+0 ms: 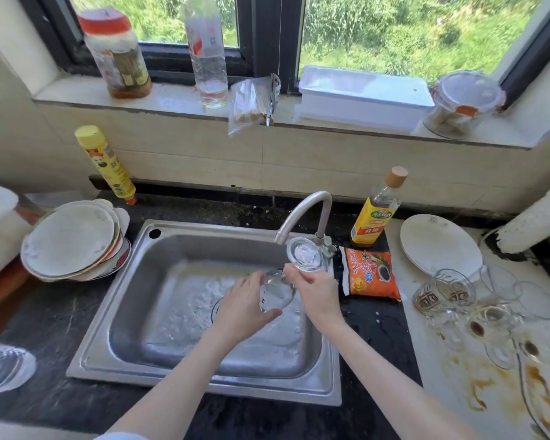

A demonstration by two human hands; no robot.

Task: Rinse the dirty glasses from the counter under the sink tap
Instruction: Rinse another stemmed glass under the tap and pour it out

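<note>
Both hands work over the steel sink [134, 315], directly below the spout of the single curved tap [302, 214]. One stemmed glass [278, 292] is held between them, tipped so its round foot [305, 254] faces up toward the spout. The left hand [245, 309] cups the bowl of the glass from the left, fingers curled round it. The right hand [318, 293] grips the stem end, thumb and fingers closed on it just under the foot. The two hands nearly touch across the glass. The water stream itself cannot be made out, though the sink floor beneath the hands shows wet, rippled patches.

To the right of the right hand, well apart on the pale counter [432, 392], stands a cluster of dirty glasses [477, 309]: at least six, overlapping, so the exact count cannot be told. Several carry brown residue, and brown stains mark the counter in front of them. Beyond the cluster lies one white plate [438, 246].

Just beside the right hand lies one orange sachet [373, 273]; beyond it stands one yellow-labelled bottle [378, 211].

Left of the left hand, well apart, sits one stack of plates [73, 242] and, behind it, one yellow tube-shaped container [107, 165]. One glass item [4, 366] shows at the left edge, blurred.
</note>
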